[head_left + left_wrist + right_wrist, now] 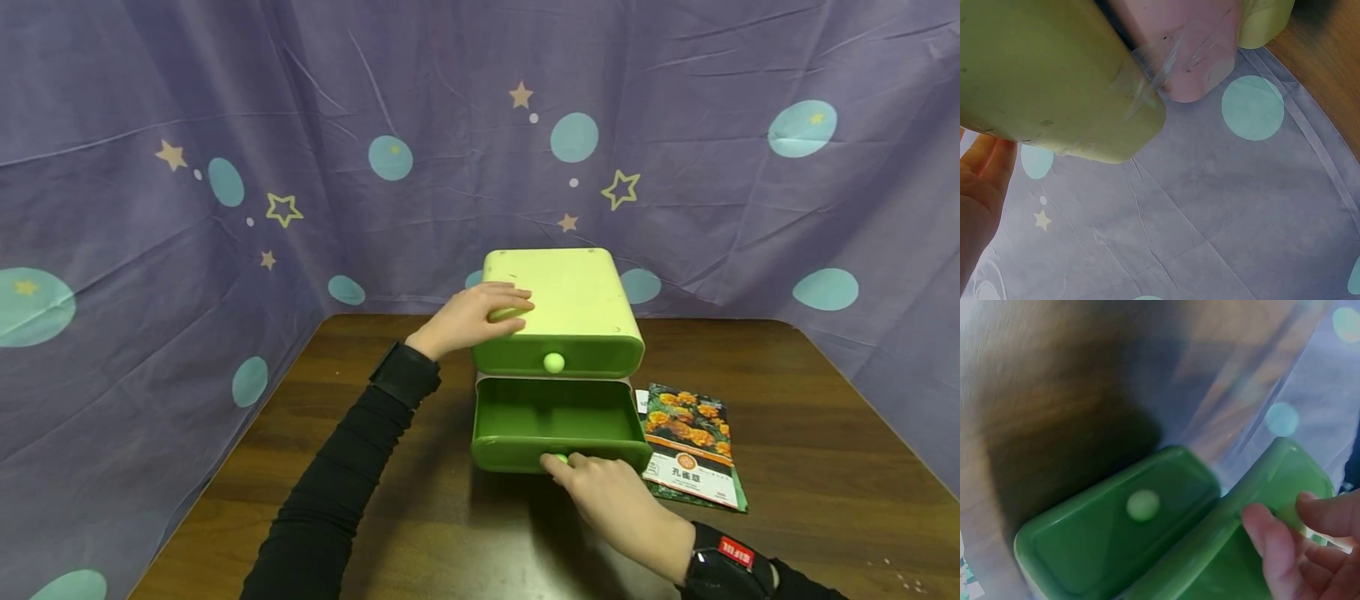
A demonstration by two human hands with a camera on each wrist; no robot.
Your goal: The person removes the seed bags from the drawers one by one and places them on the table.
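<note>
A small drawer cabinet [558, 287] with a pale yellow-green top stands on the table. My left hand [480, 315] rests on the left side of that top, its fingers extended. Below the shut green upper drawer [502, 357] with its round knob [553, 362], another green drawer [517, 452] is pulled out, with bare green plastic showing inside. My right hand [618, 504] pinches this drawer's knob [562, 458] between thumb and fingers, which partly hide it. In the right wrist view, a lower drawer [1085, 540] with its own pale knob [1143, 505] sits beneath.
To the cabinet's right lie overlapping seed packets [690, 446], the top one printed with orange flowers. The brown wooden table [810, 417] reaches back to a purple curtain [465, 67] with stars and blue ovals. The cabinet's pink middle section [1185, 44] shows in the left wrist view.
</note>
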